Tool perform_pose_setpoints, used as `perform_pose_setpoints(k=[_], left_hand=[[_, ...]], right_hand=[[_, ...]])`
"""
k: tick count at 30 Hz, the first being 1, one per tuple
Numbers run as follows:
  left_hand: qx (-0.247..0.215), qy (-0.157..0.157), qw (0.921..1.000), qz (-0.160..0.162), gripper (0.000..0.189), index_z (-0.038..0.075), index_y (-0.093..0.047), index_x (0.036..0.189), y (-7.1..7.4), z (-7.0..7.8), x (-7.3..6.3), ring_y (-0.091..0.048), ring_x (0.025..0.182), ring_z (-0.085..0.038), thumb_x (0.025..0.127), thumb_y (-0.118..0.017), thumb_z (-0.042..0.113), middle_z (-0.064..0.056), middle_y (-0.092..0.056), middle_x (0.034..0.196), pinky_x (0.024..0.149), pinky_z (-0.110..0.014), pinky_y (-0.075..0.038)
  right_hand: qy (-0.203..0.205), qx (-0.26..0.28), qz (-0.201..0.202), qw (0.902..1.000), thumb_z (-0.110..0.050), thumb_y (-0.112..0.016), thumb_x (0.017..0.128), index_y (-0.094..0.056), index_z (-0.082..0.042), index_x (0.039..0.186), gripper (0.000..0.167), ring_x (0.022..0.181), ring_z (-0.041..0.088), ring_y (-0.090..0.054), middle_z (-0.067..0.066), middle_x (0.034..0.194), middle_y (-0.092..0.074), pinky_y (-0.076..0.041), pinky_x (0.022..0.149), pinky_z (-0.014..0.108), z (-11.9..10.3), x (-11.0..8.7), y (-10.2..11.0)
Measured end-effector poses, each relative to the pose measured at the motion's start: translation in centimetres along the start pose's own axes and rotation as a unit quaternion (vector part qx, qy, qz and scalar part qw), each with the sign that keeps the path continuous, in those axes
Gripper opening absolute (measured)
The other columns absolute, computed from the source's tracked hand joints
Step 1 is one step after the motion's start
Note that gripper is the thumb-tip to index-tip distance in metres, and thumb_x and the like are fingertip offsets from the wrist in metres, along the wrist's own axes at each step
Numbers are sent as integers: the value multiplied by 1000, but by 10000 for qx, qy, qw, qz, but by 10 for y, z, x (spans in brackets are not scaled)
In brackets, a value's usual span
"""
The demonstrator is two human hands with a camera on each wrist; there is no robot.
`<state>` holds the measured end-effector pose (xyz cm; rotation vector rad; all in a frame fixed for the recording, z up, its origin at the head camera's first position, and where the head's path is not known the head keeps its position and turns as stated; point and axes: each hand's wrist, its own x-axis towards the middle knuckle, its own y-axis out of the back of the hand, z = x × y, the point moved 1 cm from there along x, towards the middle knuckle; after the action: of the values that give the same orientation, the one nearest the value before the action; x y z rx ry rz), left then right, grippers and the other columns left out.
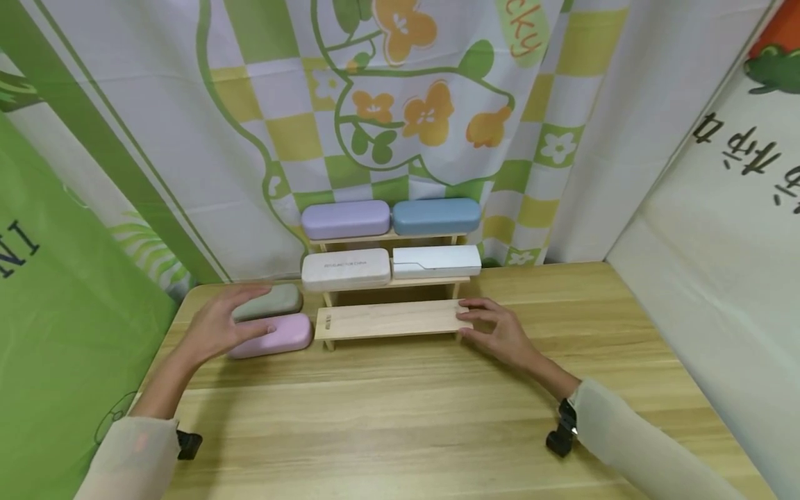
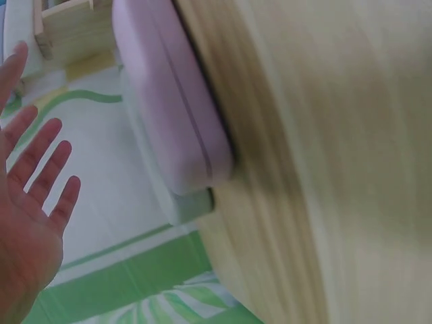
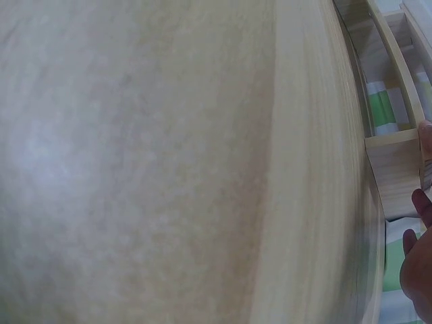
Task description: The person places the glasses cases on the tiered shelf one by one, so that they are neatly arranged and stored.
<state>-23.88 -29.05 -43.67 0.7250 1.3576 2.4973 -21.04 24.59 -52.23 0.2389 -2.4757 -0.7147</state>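
My left hand [image 1: 215, 323] is held over two glasses cases on the table, fingers spread and apart from them in the left wrist view. The pink case [image 1: 284, 335] lies nearer me; the grey-green case [image 1: 281, 300] lies just behind it. To their right stands a three-tier wooden display rack [image 1: 394, 321] with a bare lowest board. My right hand [image 1: 503, 337] holds the right end of that board, thumb at the front edge and fingers at the end. In the right wrist view, fingers [image 3: 424, 206] lie beside the rack's end panel.
On the middle tier sit a cream case [image 1: 346, 269] and a white case [image 1: 437, 262]. The top tier carries a lavender case [image 1: 346, 219] and a blue case [image 1: 436, 216]. A patterned curtain [image 1: 300, 139] hangs right behind the wooden table [image 1: 375, 423].
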Motion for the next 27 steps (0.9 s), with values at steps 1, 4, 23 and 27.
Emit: perform_pose_setpoints(k=[1, 4, 23, 27], left_hand=[[11, 6, 10000, -41, 68, 5, -70, 138, -1, -2, -2, -59, 129, -48, 80, -94, 33, -22, -67, 139, 100, -69, -47], [48, 59, 9998, -178, 67, 6, -70, 136, -3, -9, -10, -60, 127, -49, 80, -94, 33, -23, -68, 137, 99, -68, -48], [307, 440, 9970, -565, 72, 5, -70, 136, -15, -41, -34, -64, 121, -47, 77, -95, 37, -22, -71, 132, 98, -65, -50], [349, 509, 9963, -592, 73, 5, -70, 136, -17, -44, -37, -65, 120, -47, 77, -95, 40, -23, -71, 131, 96, -65, -51]], right_hand=[[15, 2, 6, 10000, 3, -86, 84, -80, -1, 115, 32, 127, 39, -63, 16, 134, -69, -42, 110, 15, 0, 0, 0], [29, 21, -5, 10000, 3, -86, 84, -80, -1, 114, 32, 127, 38, -63, 16, 134, -69, -42, 110, 15, 0, 0, 0], [6, -16, -22, 10000, 2, -87, 84, -80, -1, 114, 31, 127, 38, -63, 16, 134, -69, -43, 111, 18, -2, 2, 1], [16, 24, -19, 10000, 2, -86, 84, -80, 0, 114, 31, 127, 39, -63, 18, 134, -69, -41, 111, 15, -4, 2, 1]])
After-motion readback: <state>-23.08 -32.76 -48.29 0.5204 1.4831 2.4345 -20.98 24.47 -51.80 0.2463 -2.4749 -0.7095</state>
